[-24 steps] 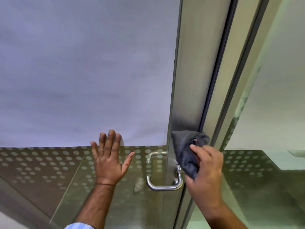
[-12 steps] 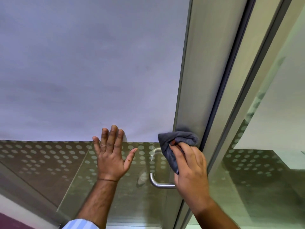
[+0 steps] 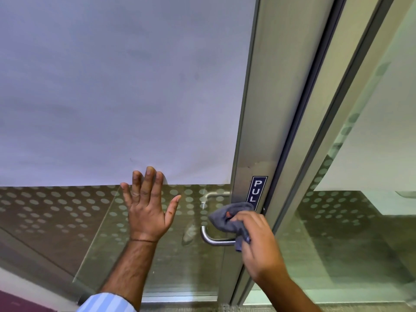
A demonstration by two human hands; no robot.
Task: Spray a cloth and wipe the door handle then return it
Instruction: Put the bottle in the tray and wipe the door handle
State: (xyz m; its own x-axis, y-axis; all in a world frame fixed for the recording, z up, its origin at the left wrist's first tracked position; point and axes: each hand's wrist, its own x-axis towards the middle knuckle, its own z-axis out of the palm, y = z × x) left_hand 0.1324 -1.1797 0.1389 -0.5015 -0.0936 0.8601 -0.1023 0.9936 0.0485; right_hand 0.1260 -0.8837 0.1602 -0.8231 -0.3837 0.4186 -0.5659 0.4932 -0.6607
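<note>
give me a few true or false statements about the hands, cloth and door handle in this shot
1. The right hand holds a crumpled grey cloth. True.
2. The left hand grips the curved silver metal door handle. False: it lies flat, fingers spread, on the dotted glass door panel, apart from the handle.
3. The cloth covers part of the handle. True.
4. A dark vertical sign on the brushed metal door frame reads PUSH. False: its visible letters are P, U, L.
5. A spray bottle is in the left hand. False: that hand is empty.
</note>
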